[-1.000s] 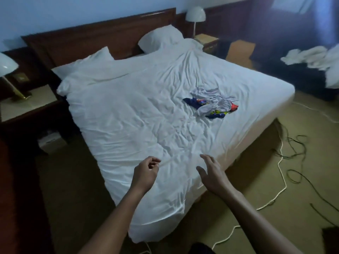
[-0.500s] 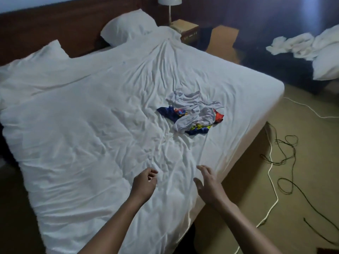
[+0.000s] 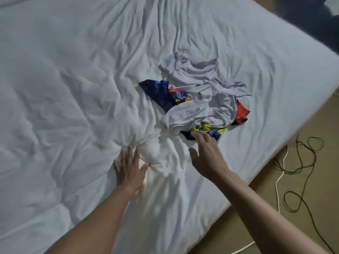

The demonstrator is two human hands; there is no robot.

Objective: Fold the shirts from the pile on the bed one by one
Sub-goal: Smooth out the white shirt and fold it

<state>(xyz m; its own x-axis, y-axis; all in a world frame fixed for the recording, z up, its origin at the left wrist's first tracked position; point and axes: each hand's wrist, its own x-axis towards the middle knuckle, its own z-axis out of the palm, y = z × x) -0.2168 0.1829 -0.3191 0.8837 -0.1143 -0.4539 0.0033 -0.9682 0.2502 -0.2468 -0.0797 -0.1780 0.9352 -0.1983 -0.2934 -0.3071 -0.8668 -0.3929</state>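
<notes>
The pile (image 3: pixel 198 99) is on the bed's white duvet (image 3: pixel 73 88), out toward the right edge and a bit beyond both hands. It's all bunched up. There's a pale shirt (image 3: pixel 201 85) crumpled on top and a bright shirt (image 3: pixel 161 92) under it, navy with red and yellow bits poking out on the left, right and near sides.

Left hand (image 3: pixel 129 169) is flat, palm down on the duvet, fingers straight and a little fanned, thumb stuck out to the side. It's holding nothing, just resting on the wrinkled cover, down and to the left of the pile. It's slightly blurred, so I can't say how hard it presses.

Right hand (image 3: pixel 207 154) is stretched out toward the pile, palm down, fingers straight and close together, thumb held apart. The fingertips (image 3: pixel 197 134) are right at the near edge of the bright shirt, by the yellow part. Touching or just above it, I honestly can't tell. It isn't gripping any cloth.

Off the right side of the bed, on the tan floor (image 3: pixel 326 189), a black cable (image 3: pixel 315 138) lies in loose loops with a white cord (image 3: pixel 277 182) running beside it.
</notes>
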